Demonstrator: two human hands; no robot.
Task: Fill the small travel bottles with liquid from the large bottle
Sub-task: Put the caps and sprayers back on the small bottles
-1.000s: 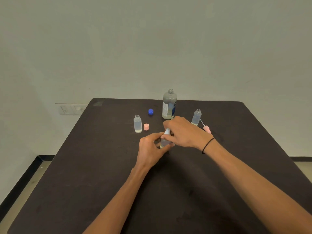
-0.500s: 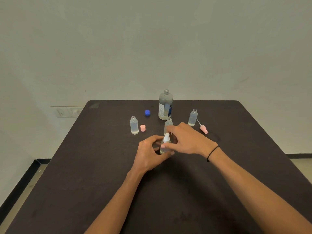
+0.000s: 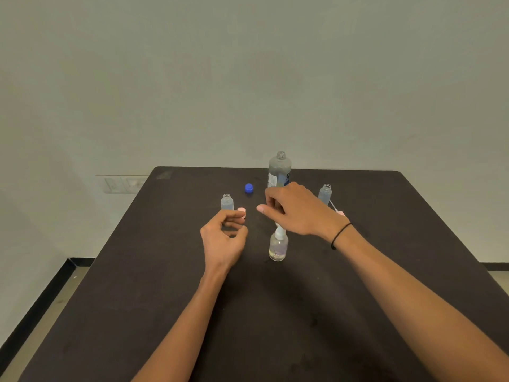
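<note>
Pale green-grey wall fills the upper half of your view, and below it a dark table runs from you to the far edge. At the back of the table stands the large bottle, uncapped and upright, its lower part hidden behind your right hand. Its blue cap lies on the table to the left of it, apart from it.

Nearest you, a small spray bottle stands upright with its white nozzle on and clear liquid inside; nobody is touching it. Your right hand hovers just above and behind it, fingers curled with the thumb pointing left; whether those fingers grip something behind them cannot be told. Your left hand floats to the left of the spray bottle, fingers loosely bent toward the thumb but parted, holding nothing.

Beyond your left hand an open small travel bottle stands upright, with a pink cap just beside it on the right. Another open travel bottle stands past your right hand, and a pink spray top with its thin tube lies next to it, partly hidden by your wrist.
</note>
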